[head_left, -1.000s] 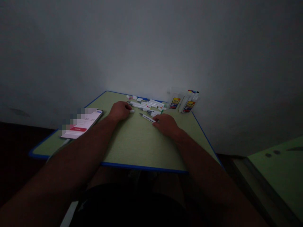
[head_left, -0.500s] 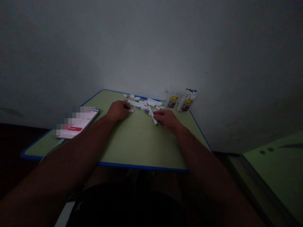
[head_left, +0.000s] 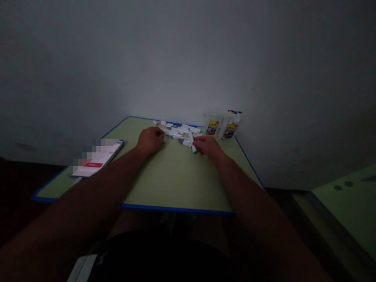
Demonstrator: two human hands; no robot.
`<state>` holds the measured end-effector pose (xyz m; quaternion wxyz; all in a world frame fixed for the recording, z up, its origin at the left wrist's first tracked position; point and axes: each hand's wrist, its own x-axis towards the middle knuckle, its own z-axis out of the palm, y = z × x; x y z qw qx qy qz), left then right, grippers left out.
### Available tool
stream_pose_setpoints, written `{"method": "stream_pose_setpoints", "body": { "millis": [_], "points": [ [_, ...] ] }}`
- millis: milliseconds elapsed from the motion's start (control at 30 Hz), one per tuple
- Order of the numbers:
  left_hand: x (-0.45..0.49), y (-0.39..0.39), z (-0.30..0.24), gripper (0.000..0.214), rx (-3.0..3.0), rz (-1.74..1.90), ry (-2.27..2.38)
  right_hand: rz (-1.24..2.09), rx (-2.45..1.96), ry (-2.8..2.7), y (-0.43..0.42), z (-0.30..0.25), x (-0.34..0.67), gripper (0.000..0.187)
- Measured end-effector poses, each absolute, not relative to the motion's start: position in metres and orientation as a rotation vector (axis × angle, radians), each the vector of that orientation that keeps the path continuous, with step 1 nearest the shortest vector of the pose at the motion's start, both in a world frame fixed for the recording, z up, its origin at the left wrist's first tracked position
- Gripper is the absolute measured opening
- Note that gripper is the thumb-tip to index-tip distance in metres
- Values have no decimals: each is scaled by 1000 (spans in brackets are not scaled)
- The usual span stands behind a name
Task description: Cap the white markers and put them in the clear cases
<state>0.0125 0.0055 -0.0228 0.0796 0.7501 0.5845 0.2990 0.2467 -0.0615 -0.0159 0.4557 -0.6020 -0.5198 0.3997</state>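
Observation:
Between the fingers of my right hand (head_left: pixel 207 145) is a white marker (head_left: pixel 192 140), tilted, its dark uncapped tip pointing up and away and its green end down towards me. My left hand (head_left: pixel 150 140) rests at the left side of the loose markers (head_left: pixel 189 129), with its fingers curled and closed. Whatever the left fingers may hold is hidden. Just beside them a small pale piece (head_left: pixel 163 141), which looks like a cap, lies on the table. Several white caps (head_left: pixel 163 123) lie along the far edge behind the pile.
Two clear plastic cases with yellow labels stand at the back right: one case (head_left: pixel 212 127) on the left, and a case with markers (head_left: pixel 230 126) beside it. A phone (head_left: pixel 100 158) lies on the left of the blue-edged table (head_left: pixel 176 180). A wall (head_left: pixel 176 58) rises behind.
My left hand has shifted slightly right, and its fingertips have lifted off the small cap-like piece. The marker in my right hand has turned more upright. The view has shifted a little.

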Motion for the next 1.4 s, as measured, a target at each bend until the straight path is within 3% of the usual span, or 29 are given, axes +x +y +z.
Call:
{"method": "stream_pose_setpoints", "body": {
  "millis": [667,1400],
  "points": [
    [65,76,-5,38,2582,266,1750,938,-1520,-1242,-62,-10,244,15],
    [59,96,-2,18,2368,369,1824,933,-1534,-1263,-64,-9,245,16]
  ]
}}
